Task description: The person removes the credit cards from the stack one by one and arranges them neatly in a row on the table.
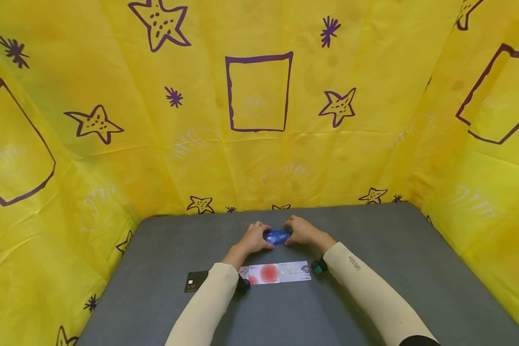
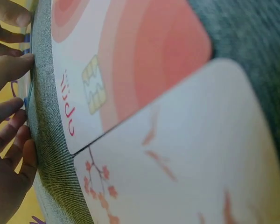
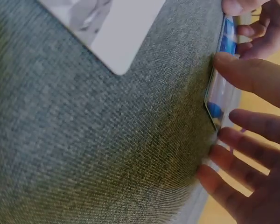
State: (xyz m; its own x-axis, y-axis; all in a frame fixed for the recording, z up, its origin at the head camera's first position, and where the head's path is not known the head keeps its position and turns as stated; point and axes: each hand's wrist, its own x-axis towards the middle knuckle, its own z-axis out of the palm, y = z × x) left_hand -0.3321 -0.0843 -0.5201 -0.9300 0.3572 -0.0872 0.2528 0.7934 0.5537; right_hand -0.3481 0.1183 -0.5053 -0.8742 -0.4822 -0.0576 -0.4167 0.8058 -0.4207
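Yellow cloth (image 1: 259, 163), printed with purple stars and frames: 1 backdrop, spanning the full width behind a grey table (image 1: 155, 254). On the table, from the left:

1 black card (image 1: 193, 282), lettered VIP, partly covered by a cream left sleeve (image 1: 205, 302).

1 white card with blossom sprigs (image 2: 186, 158), mostly hidden in the head view beyond that sleeve.

1 left hand (image 1: 255, 238), thumb and fingers curved about the left end of the blue card, grasping it.

1 card with a red disc (image 1: 265, 274), adjoining the blossom card.

1 blue card (image 1: 278, 237), lettered VIP, between the hands, beyond the row of cards; whether raised off the cloth surface, cannot tell.

1 pale card (image 1: 291, 271), lettered VIP, right end of the row.

1 right hand (image 1: 302, 231), thumb and fingers curved about the blue card's right end, grasping it.

1 cream right sleeve (image 1: 367, 288).
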